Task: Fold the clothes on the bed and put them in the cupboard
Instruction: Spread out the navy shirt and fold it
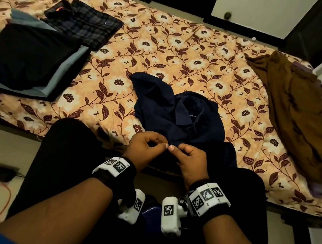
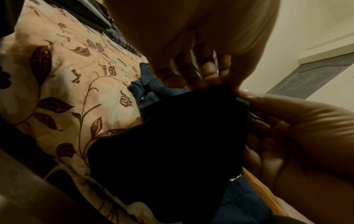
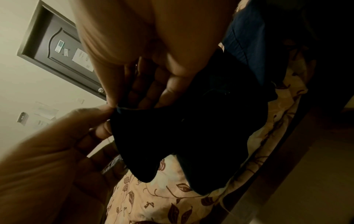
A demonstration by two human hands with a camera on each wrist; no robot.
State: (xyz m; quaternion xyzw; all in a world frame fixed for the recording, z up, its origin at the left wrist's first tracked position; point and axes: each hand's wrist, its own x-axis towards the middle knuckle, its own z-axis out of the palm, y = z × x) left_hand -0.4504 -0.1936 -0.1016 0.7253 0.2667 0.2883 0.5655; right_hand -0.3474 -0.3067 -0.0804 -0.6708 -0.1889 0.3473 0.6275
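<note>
Hands [image 1: 169, 151] pinch navy shirt [image 1: 176, 111] edge; fingertips hidden.

black wristbands [image 1: 114, 174] with white marker-tagged camera units [image 1: 170, 215], black trousers [image 1: 61, 158]

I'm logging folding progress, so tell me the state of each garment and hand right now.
Navy blue collared shirt: unfolded, crumpled, front edge pinched.
Brown garment: unfolded heap.
Dark plaid garment: folded flat.
Black and grey stack: folded.
Left hand: pinching shirt.
Right hand: pinching shirt.
</note>
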